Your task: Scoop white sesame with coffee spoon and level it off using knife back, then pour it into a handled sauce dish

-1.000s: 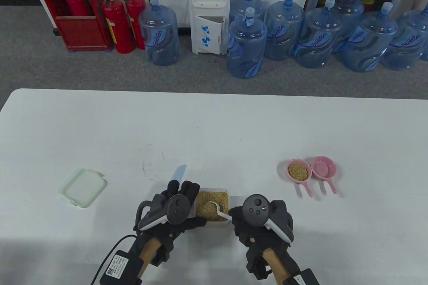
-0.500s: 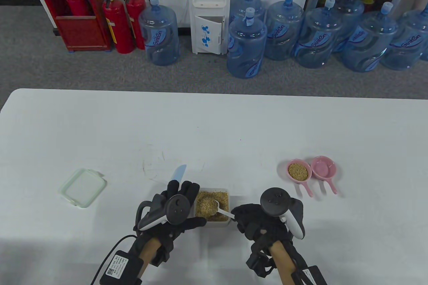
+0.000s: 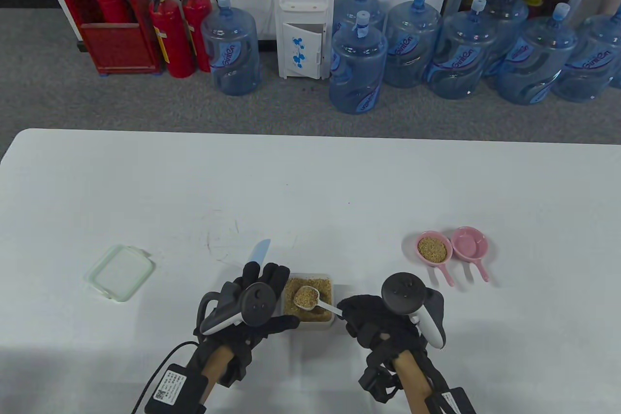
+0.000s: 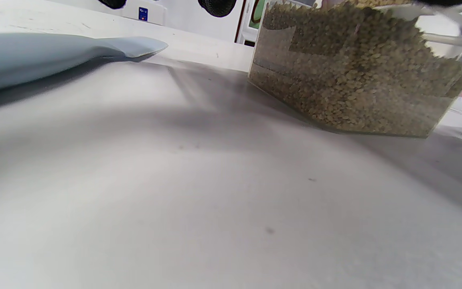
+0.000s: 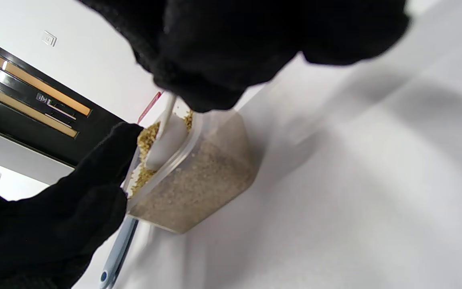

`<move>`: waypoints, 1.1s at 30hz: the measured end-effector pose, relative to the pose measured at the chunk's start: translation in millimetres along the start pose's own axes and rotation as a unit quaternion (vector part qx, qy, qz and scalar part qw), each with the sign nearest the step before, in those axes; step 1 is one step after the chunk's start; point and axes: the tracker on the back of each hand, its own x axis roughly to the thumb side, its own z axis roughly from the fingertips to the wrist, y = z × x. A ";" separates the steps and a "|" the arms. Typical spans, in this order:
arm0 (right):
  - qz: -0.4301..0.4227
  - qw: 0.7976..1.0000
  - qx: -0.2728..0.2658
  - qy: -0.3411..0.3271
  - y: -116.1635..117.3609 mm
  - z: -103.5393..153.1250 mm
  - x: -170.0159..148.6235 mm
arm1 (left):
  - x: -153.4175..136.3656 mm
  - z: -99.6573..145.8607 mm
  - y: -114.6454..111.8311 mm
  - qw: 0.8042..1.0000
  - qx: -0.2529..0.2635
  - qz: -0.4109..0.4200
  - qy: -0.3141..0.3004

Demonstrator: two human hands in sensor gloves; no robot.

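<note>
Table (image 3: 145,181): white, with faint scuffs.

Tub (image 3: 327,283): clear, square, filled with sesame (image 3: 296,309); near the front edge, between the two hands.

Spoon (image 3: 306,296): white, bowl heaped with sesame, held over the tub; handle runs right into the right hand (image 3: 373,324), whose fingertips pinch its end.

Left hand (image 3: 252,307): rests against the tub's left side, thumb along the tub's near wall; whether the fingers grip anything cannot be told.

Knife (image 3: 259,251): pale blue blade pointing away, showing beyond the left fingers; the left wrist view shows it lying flat on the table. Handle hidden.

Dishes: two pink, handled, touching side by side, right of the tub. Left dish (image 3: 433,249) holds sesame; right dish (image 3: 469,244) holds none.

Lid (image 3: 119,272): clear with green rim, well left of the tub.

Background: water jugs (image 3: 230,52) with blue labels, lettering too small to read surely; red extinguishers (image 3: 177,33); red cabinet (image 3: 104,13), header illegible; white dispenser (image 3: 303,11).
</note>
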 end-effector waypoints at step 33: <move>0.001 1.000 -0.008 -0.007 -4.7 2.7 -2.8 | -55.2 -2.6 11.0 0.954 -0.043 -0.130 0.266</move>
